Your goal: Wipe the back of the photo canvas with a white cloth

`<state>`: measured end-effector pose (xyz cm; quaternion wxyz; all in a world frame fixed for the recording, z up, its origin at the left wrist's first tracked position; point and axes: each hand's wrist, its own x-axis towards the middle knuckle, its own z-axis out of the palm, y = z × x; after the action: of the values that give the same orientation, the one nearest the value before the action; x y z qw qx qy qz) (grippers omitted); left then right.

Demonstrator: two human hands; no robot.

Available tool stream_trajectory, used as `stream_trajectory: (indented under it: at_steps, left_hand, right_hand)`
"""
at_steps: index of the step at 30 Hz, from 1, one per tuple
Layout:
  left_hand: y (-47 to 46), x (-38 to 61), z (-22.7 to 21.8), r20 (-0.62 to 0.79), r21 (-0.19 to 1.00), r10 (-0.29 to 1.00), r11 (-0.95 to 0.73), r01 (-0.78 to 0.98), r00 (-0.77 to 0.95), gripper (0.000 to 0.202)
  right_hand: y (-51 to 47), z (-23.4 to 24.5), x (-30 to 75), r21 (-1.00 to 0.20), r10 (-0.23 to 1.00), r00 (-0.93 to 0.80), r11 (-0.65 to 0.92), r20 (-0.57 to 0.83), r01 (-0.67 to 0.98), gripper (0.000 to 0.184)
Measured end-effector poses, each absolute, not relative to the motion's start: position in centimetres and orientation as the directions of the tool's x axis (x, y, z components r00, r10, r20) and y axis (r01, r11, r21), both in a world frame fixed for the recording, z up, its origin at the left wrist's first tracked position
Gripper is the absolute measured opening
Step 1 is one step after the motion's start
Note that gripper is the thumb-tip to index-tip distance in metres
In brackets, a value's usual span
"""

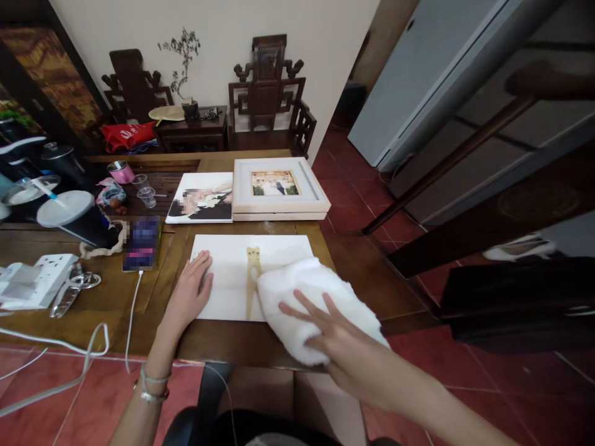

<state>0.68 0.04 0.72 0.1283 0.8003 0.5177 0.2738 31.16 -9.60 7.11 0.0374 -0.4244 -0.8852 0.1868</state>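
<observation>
Wiping step apparently in hand: right hand (332,336), fingers spread, on fluffy white cloth (313,280) covering right part of white panel (225,282), on wooden table (223,339). Left hand (189,290) open, flat on panel's left edge. Tan cat-headed figure (250,296): printed or loose, unclear. Next stroke calls for steady left-hand brace.

A fluffy white cloth (316,282) hid the lower right corner of the white panel (230,275), and the right hand (330,331) covered part of that cloth. The left hand (190,285) concealed a stretch of the panel's left edge. The left forearm (144,409) and right forearm (413,387) ran out of view at the bottom. Pixelation masked parts of the photo print (218,198) and smartphone (142,244). Details in the framed photograph (276,183) were too small to tell. The view's left edge cut off the power strip (53,272).
</observation>
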Motion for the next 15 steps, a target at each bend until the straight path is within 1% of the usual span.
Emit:
stream_trajectory:
  at_steps: [3,9,12,15]
  left_hand:
    - [0.1,0.6,0.6,0.32,0.501,0.894,-0.44,0.745,0.313,0.038]
    - [0.1,0.5,0.7,0.323,0.528,0.9,-0.428,0.733,0.293,0.036]
    - [0.1,0.6,0.8,0.318,0.529,0.903,-0.421,0.737,0.289,0.036]
    - [0.0,0.6,0.9,0.32,0.527,0.902,-0.423,0.737,0.29,0.036]
  right_hand:
    - [-5.0,7.6,31.2,-0.374,0.799,-0.597,0.533,-0.071,0.759,0.047]
    - [3.6,7.4,30.9,-0.342,0.819,-0.557,0.488,-0.138,0.803,0.046]
    - [4.2,6.7,30.9,-0.323,0.819,-0.563,0.505,-0.115,0.8,0.048]
    - [1.4,5.5,30.9,-0.321,0.806,-0.587,0.539,-0.07,0.778,0.045]
